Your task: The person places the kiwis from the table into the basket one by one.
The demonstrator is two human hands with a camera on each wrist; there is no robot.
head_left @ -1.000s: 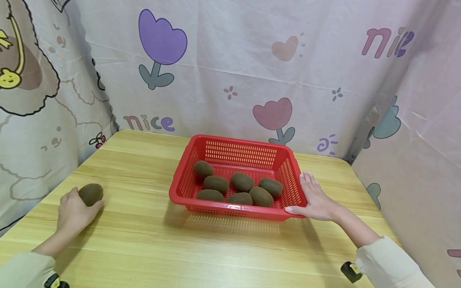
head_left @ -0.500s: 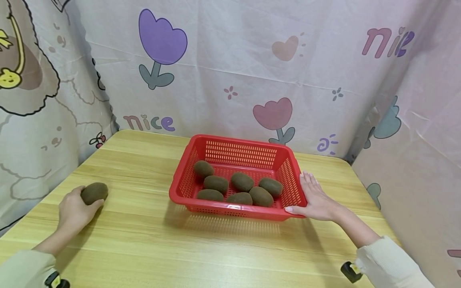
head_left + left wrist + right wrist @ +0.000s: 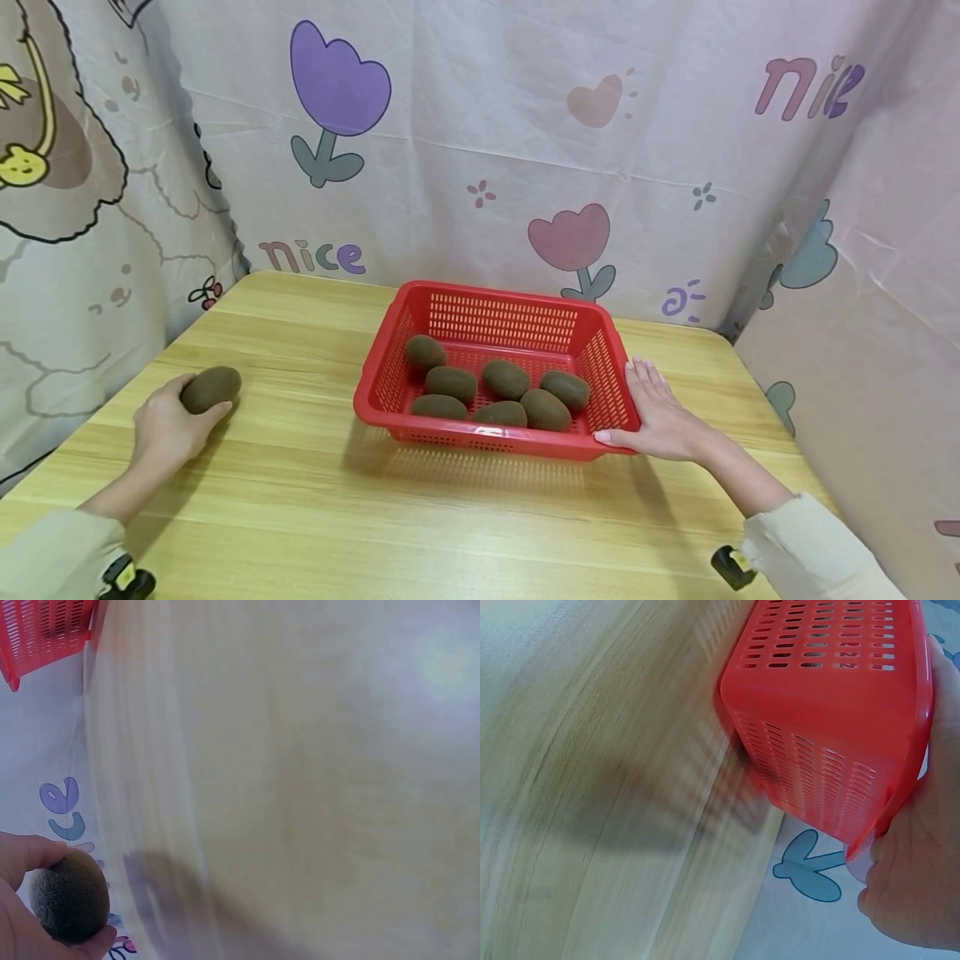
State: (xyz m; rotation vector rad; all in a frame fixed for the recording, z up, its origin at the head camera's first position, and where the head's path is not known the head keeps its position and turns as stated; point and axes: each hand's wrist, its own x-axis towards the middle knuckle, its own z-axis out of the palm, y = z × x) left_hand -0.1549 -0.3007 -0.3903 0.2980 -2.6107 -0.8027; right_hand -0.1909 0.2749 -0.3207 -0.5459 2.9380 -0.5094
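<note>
At the left of the table, my left hand (image 3: 171,427) holds a brown, fuzzy kiwi (image 3: 212,389) between thumb and fingers. The left wrist view shows that kiwi (image 3: 71,896) gripped above the table, its shadow on the wood. A red plastic basket (image 3: 487,432) with slotted walls stands in the middle, several kiwis (image 3: 506,380) lying inside toward its front and left. My right hand (image 3: 663,421) rests against the basket's right side, fingers straight along the rim and thumb on the front right corner. In the right wrist view, the palm (image 3: 919,870) lies by the basket's rim (image 3: 924,697).
The light wooden table (image 3: 360,525) runs up to a printed curtain (image 3: 480,125) behind it, with more curtain at the left and right. Black wrist devices (image 3: 732,567) sit at both sleeves.
My left hand, with the kiwi in its grip, has moved a little to the right and away from me. The right hand and the basket have stayed in place.
</note>
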